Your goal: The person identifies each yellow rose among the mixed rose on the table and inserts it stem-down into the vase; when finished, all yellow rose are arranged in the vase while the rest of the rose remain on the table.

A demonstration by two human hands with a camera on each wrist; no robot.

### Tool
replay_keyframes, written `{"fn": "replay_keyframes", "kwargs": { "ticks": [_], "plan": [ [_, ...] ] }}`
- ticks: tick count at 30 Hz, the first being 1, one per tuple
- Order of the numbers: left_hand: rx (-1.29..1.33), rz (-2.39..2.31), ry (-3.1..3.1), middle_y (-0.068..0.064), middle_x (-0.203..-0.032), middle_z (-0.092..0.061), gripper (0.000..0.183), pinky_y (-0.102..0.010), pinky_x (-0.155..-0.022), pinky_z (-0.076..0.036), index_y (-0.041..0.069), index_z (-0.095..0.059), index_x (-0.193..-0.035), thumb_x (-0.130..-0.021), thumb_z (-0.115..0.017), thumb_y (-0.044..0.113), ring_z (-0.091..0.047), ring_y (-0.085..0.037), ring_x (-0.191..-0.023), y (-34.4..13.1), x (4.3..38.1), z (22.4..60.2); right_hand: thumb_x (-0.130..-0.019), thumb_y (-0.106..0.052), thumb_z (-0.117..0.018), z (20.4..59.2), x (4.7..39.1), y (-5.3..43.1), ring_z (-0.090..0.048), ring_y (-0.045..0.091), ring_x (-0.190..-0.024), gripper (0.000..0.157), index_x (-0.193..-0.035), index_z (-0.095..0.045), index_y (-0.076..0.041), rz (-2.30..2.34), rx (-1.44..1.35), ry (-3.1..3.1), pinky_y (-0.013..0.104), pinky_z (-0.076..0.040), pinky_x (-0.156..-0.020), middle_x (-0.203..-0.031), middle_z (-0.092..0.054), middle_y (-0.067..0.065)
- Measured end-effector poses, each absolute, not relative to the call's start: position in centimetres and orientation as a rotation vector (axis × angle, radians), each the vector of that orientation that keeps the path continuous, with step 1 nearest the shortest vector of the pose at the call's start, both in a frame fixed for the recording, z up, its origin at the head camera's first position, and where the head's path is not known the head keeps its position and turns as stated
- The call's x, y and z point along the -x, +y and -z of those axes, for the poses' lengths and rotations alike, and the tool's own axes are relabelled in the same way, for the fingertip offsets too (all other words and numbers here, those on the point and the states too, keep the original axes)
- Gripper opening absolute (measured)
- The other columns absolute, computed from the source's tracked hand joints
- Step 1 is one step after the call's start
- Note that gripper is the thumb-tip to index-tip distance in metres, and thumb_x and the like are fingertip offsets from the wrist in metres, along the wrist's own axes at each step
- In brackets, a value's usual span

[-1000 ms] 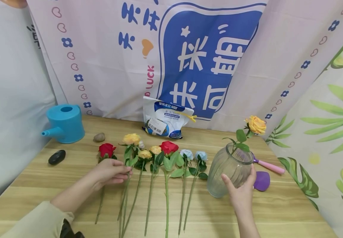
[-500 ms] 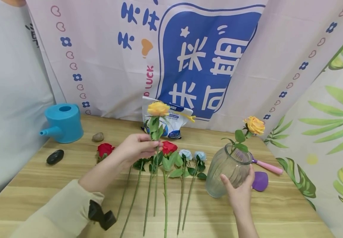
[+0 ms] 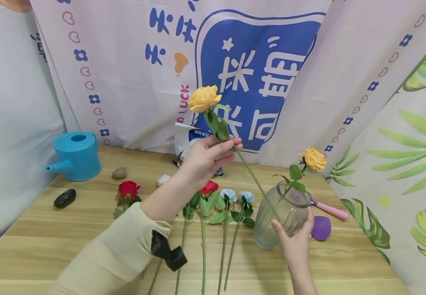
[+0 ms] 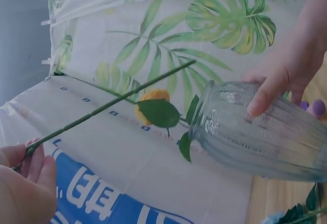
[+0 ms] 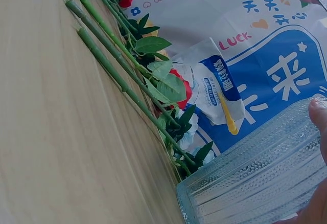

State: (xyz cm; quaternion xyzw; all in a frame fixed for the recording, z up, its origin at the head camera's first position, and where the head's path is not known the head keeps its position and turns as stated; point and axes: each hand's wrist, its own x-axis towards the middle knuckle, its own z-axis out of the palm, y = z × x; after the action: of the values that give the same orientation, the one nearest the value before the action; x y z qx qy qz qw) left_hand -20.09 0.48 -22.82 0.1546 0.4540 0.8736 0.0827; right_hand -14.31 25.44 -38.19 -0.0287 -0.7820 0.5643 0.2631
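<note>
Raised over the table, my left hand [image 3: 209, 157] pinches the green stem of a yellow rose [image 3: 204, 99] just below its leaves. The stem slants down to the right, and its lower end overlaps the glass vase [image 3: 266, 221] in the head view. From the left wrist, the stem's cut end [image 4: 190, 63] shows apart from the vase mouth [image 4: 202, 109]. My right hand [image 3: 295, 246] grips the ribbed clear vase from the right, thumb on its near side; the vase leans a little. Another orange-yellow rose [image 3: 313, 159] stands in it, leaves at the rim.
Red roses [image 3: 128, 190] and pale blue roses [image 3: 228, 195] lie in a row on the table, stems toward me. A blue watering can [image 3: 75, 157], a black stone [image 3: 65, 198] and a brown stone [image 3: 119, 173] are left. A purple scoop [image 3: 321, 228] and pink-handled tool [image 3: 331, 210] lie right of the vase.
My left hand has lifted the yellow rose from the row and carried it up and right, tilting its stem toward the vase. My right hand keeps its hold on the vase.
</note>
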Motion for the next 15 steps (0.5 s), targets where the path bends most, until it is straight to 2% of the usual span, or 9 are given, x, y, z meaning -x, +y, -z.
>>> {"fn": "replay_keyframes", "kwargs": {
  "ticks": [4, 11, 15],
  "plan": [
    [-0.451, -2.713, 1.327, -0.016, -0.11, -0.061, 0.025, -0.027, -0.087, -0.046, -0.004, -0.053, -0.113, -0.089, -0.054, 0.004, -0.059, -0.021, -0.101, 2.5, 20.7, 22.4, -0.076, -0.011, -0.072, 38.2, 14.2, 25.3, -0.006, 0.037, -0.132, 0.1, -0.144, 0.001, -0.014, -1.533, 0.096, -2.137, 0.062, -0.016, -0.099, -0.147, -0.004, 0.017],
    [-0.457, -2.8, 1.327, -0.01, -0.1, -0.066, 0.019, -0.029, -0.085, -0.047, -0.001, -0.059, -0.105, -0.086, -0.059, 0.005, -0.061, -0.021, -0.097, 5.2, 22.3, 23.2, -0.076, -0.01, -0.073, 38.1, 14.3, 25.3, -0.007, 0.038, -0.132, 0.1, -0.144, 0.001, -0.012, -1.544, 0.088, -2.128, 0.064, -0.019, -0.096, -0.147, -0.003, 0.017],
    [-0.467, -2.759, 1.396, -0.011, -0.1, -0.066, 0.021, -0.03, -0.085, -0.048, -0.002, -0.059, -0.106, -0.086, -0.059, 0.005, -0.061, -0.021, -0.096, 6.4, 22.7, 24.4, -0.075, -0.009, -0.073, 38.1, 14.5, 25.5, -0.01, 0.038, -0.131, 0.099, -0.143, -0.002, -0.011, -1.553, 0.08, -2.108, 0.064, -0.02, -0.096, -0.146, -0.006, 0.018]
  ]
}}
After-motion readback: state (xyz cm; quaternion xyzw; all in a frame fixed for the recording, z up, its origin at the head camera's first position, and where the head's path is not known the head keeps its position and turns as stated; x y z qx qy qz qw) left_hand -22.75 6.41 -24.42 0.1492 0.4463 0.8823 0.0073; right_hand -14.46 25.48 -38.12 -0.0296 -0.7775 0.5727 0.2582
